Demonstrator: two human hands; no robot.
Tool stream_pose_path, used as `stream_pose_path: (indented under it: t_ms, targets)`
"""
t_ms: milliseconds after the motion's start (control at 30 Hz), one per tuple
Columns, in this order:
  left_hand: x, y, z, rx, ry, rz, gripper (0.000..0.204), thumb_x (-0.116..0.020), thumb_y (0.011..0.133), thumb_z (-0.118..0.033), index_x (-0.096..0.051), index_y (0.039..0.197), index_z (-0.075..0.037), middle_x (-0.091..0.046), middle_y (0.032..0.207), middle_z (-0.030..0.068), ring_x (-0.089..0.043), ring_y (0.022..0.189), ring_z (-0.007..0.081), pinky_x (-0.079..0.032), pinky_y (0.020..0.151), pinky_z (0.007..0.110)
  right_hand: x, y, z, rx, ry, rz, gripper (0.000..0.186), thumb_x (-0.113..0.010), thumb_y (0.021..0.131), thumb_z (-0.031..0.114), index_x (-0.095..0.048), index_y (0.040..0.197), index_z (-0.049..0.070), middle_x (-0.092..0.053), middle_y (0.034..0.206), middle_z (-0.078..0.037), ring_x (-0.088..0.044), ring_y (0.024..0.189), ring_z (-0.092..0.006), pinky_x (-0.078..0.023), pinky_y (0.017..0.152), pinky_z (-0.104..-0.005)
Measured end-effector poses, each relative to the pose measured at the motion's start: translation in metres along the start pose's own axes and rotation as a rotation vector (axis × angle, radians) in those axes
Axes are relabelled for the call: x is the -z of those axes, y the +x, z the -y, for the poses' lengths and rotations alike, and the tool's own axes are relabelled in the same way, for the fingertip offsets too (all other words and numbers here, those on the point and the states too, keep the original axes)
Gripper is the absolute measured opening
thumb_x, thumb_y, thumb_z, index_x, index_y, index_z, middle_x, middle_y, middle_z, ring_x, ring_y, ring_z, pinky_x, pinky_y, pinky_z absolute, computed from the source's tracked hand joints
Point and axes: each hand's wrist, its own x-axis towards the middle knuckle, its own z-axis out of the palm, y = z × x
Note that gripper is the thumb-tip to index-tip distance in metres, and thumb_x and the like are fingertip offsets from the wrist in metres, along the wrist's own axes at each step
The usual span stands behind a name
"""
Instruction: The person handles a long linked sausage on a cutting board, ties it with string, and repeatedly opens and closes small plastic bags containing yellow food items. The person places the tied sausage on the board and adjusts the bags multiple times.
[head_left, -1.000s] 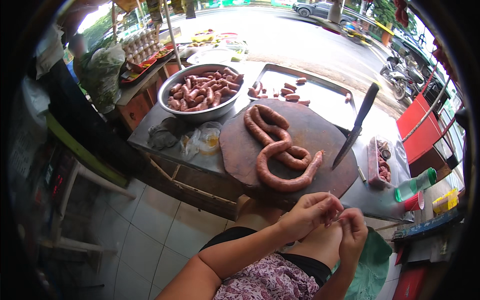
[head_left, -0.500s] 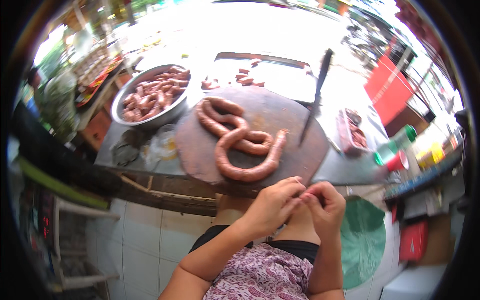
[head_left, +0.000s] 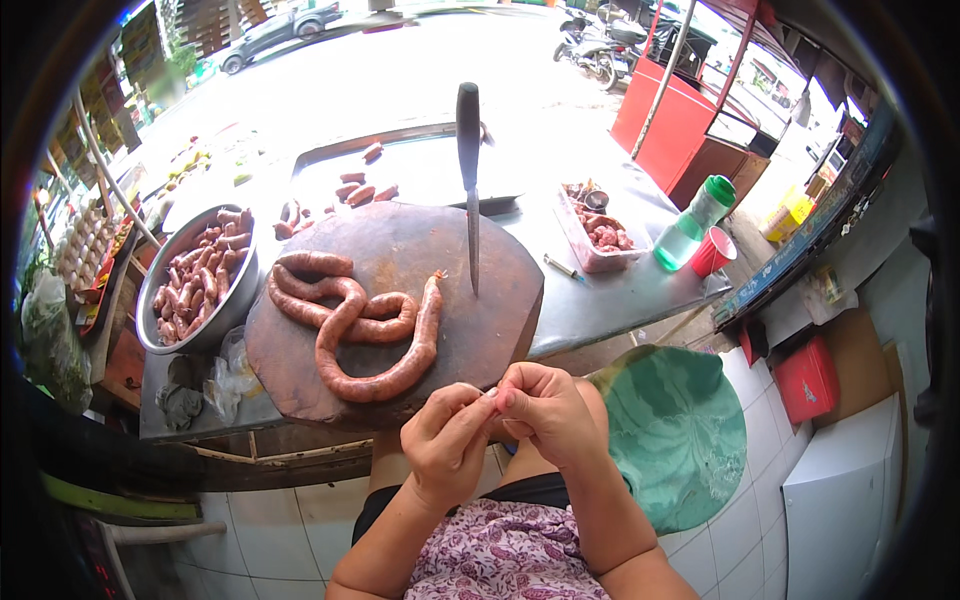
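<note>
My left hand (head_left: 450,435) and my right hand (head_left: 545,405) meet fingertip to fingertip before the near edge of a round wooden chopping block (head_left: 490,340). Both are closed in a pinch on a tiny whitish thing (head_left: 491,393), too small to make out. On the block lies one long coiled sausage (head_left: 375,385), looped over itself, with its tied-looking end pointing away at the right. A knife (head_left: 470,150) with a black handle stands upright, its tip on the block beside that end.
A metal basin (head_left: 150,325) of short sausages stands left of the block. Behind it, a metal tray (head_left: 310,165) bears several pieces. To the right are a plastic tub of meat (head_left: 600,260), a green bottle (head_left: 685,240), a red cup (head_left: 712,252) and a thin syringe-like object (head_left: 565,268).
The view has swung to the right, so the table shifts left in it. My hands stay together, fingertips now closer around the small thing. The sausage and knife keep their places on the block.
</note>
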Motion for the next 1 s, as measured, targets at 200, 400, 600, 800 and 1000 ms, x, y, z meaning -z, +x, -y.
stream_pose_path:
  t_ms: [200, 400, 600, 800, 1000]
  targets:
    - [-0.002, -0.005, 0.002, 0.212, 0.183, 0.222, 0.034, -0.072, 0.086, -0.012, -0.069, 0.119, -0.004, -0.060, 0.133, 0.0228, -0.071, 0.099, 0.0351, -0.058, 0.076, 0.039, -0.006, -0.005, -0.003, 0.132, -0.342, -0.147, 0.018, -0.074, 0.092, 0.013, -0.064, 0.084, 0.002, -0.065, 0.075, 0.000, -0.050, 0.060, -0.0028, -0.038, 0.051, -0.0201]
    - [-0.003, -0.001, 0.003, 0.141, 0.185, 0.210, 0.030, -0.061, 0.094, -0.021, -0.068, 0.116, -0.001, -0.064, 0.125, 0.0257, -0.070, 0.099, 0.0379, -0.058, 0.078, 0.041, -0.025, -0.014, -0.004, 0.126, -0.656, -0.150, 0.010, -0.076, 0.088, 0.004, -0.067, 0.088, -0.001, -0.070, 0.081, -0.002, -0.061, 0.075, -0.0056, -0.049, 0.065, -0.0216]
    - [0.007, -0.002, -0.003, 0.090, 0.010, 0.054, 0.027, -0.071, 0.086, -0.005, -0.071, 0.112, 0.002, -0.072, 0.099, 0.0200, -0.073, 0.083, 0.0298, -0.059, 0.070, 0.034, -0.019, -0.021, 0.003, 0.112, -0.430, 0.019, 0.011, -0.072, 0.094, 0.010, -0.067, 0.094, 0.000, -0.067, 0.087, 0.001, -0.059, 0.081, -0.0049, -0.048, 0.072, -0.0198]
    - [0.011, -0.001, -0.016, 0.069, -0.157, -0.041, 0.019, -0.072, 0.080, 0.008, -0.071, 0.097, 0.003, -0.071, 0.102, 0.0193, -0.071, 0.085, 0.0241, -0.057, 0.074, 0.030, -0.014, -0.018, 0.009, 0.044, -0.382, -0.054, 0.017, -0.067, 0.099, 0.018, -0.068, 0.097, 0.002, -0.066, 0.081, 0.002, -0.056, 0.071, -0.0023, -0.044, 0.061, -0.0183]
    - [0.014, -0.003, -0.002, 0.629, -0.764, 0.034, 0.004, -0.066, 0.090, -0.003, -0.064, 0.090, 0.001, -0.061, 0.129, 0.0221, -0.063, 0.110, 0.0197, -0.049, 0.096, 0.035, -0.032, -0.022, 0.002, 0.476, -0.955, -0.213, 0.015, -0.073, 0.089, 0.010, -0.073, 0.102, 0.002, -0.066, 0.077, -0.001, -0.058, 0.071, -0.0066, -0.048, 0.066, -0.0242]
